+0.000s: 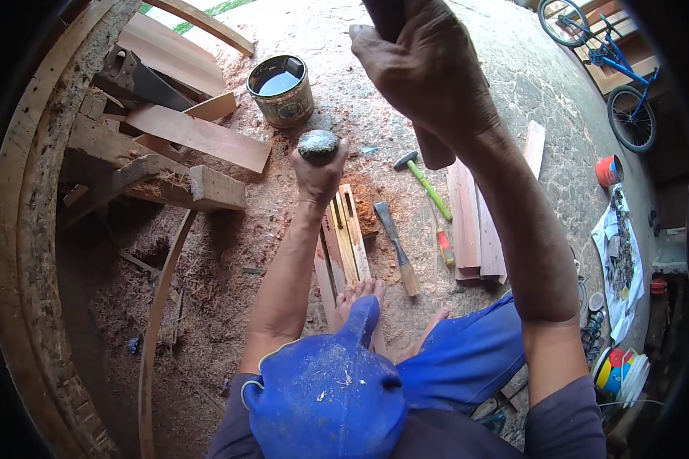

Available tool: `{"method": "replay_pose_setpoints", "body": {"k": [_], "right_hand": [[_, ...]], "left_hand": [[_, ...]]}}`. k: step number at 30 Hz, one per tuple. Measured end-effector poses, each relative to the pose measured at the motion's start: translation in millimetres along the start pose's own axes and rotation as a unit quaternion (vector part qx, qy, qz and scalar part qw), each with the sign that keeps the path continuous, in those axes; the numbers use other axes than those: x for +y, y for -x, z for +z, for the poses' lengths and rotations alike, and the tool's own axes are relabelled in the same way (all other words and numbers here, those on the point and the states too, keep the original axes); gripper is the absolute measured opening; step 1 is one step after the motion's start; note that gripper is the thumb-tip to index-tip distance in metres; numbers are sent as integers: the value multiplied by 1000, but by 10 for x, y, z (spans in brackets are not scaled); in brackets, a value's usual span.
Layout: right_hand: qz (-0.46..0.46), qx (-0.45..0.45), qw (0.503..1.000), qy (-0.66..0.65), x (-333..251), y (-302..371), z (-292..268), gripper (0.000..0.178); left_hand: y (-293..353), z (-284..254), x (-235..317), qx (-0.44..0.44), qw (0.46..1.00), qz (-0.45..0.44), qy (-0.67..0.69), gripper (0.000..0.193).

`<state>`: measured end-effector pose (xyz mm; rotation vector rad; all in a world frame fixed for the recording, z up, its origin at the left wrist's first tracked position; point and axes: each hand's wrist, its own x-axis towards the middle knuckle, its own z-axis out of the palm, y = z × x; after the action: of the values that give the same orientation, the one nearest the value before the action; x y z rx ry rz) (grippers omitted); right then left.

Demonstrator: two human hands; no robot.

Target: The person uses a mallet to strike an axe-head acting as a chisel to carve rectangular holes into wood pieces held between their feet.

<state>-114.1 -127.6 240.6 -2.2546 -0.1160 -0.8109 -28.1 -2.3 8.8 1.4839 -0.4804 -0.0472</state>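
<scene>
My left hand (318,177) is closed around an upright chisel (318,144); only its round, battered butt shows, and the blade is hidden below my fist. Raised high, my right hand (429,69) grips a wooden mallet (435,149), whose upper part is cut off by the picture's top edge. Beneath my left hand lie narrow wooden pieces (347,237) with slots cut in them. My bare foot (357,294) rests on their near end. A wide chisel (390,237) with a wooden handle lies to their right.
A hammer (425,183) with a green handle, a screwdriver (445,248) and planks (467,222) lie at right. A bucket of dark liquid (282,96) stands ahead. At left are a timber bench (218,189) and a handsaw (134,80). Shavings cover the ground; a blue bicycle (616,65) is far right.
</scene>
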Motion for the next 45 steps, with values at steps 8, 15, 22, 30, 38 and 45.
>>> {"method": "replay_pose_setpoints", "body": {"k": [8, 15, 22, 30, 38, 45], "right_hand": [[131, -370, 912, 122, 312, 821, -83, 63], [106, -195, 968, 114, 289, 445, 165, 57], [199, -253, 946, 34, 750, 1325, 23, 51], [169, -372, 899, 158, 1399, 2525, 378, 47], [-38, -566, 811, 147, 1387, 2911, 605, 22], [288, -328, 888, 147, 1550, 2402, 816, 35]], "left_hand": [[647, 104, 362, -1, 945, 182, -273, 35], [-59, -18, 23, 40, 997, -63, 25, 12], [1236, -88, 477, -81, 972, 192, -110, 15], [762, -337, 534, -38, 986, 110, -121, 18], [-15, -769, 1408, -33, 981, 170, -90, 21], [504, -569, 739, -7, 998, -37, 58, 18]]}}
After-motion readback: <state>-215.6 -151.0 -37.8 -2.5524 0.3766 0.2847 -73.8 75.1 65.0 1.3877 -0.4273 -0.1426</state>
